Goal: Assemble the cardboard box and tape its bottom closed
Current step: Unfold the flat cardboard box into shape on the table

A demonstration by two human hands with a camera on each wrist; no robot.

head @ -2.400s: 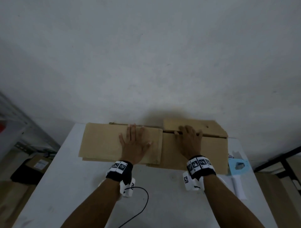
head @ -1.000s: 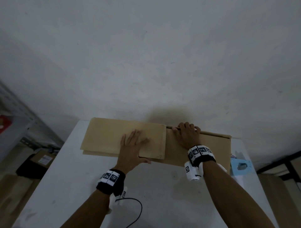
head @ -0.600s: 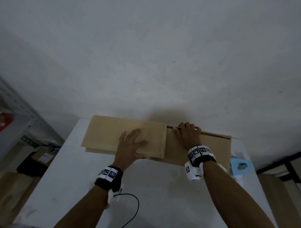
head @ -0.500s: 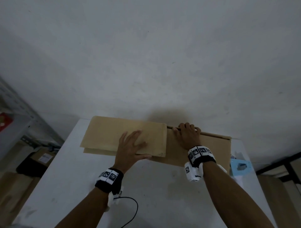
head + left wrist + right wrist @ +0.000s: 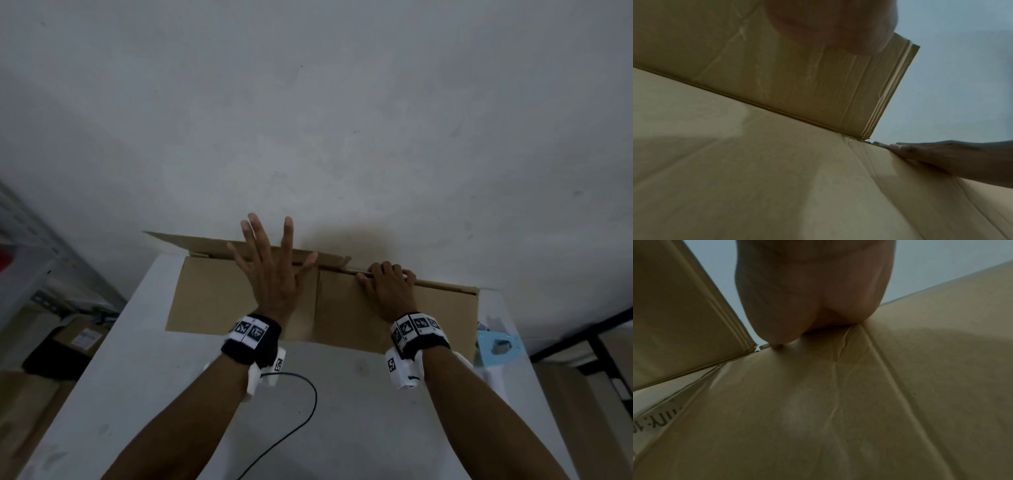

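Note:
A flattened brown cardboard box [image 5: 346,318] lies across the far end of the white table [image 5: 164,394]. Its left flap [image 5: 205,247] stands raised along the far edge, against the wall. My left hand [image 5: 270,270] is lifted in front of that flap with fingers straight and spread. In the left wrist view the flap [image 5: 797,87] rises from the flat panel [image 5: 777,178] under my palm. My right hand [image 5: 387,287] has its fingers curled over the box's far edge. The right wrist view shows that hand [image 5: 813,288] pressing on the panel [image 5: 838,402].
A light blue tape dispenser [image 5: 496,346] lies at the table's right edge, beside the box. A black cable [image 5: 298,404] trails from my left wrist over the table. Cartons [image 5: 78,339] and shelving stand on the floor at the left. A wall is right behind the box.
The left flap, which lay folded flat under my left hand, has swung up and back to the far edge. My left hand rose with it. My right hand kept its grip.

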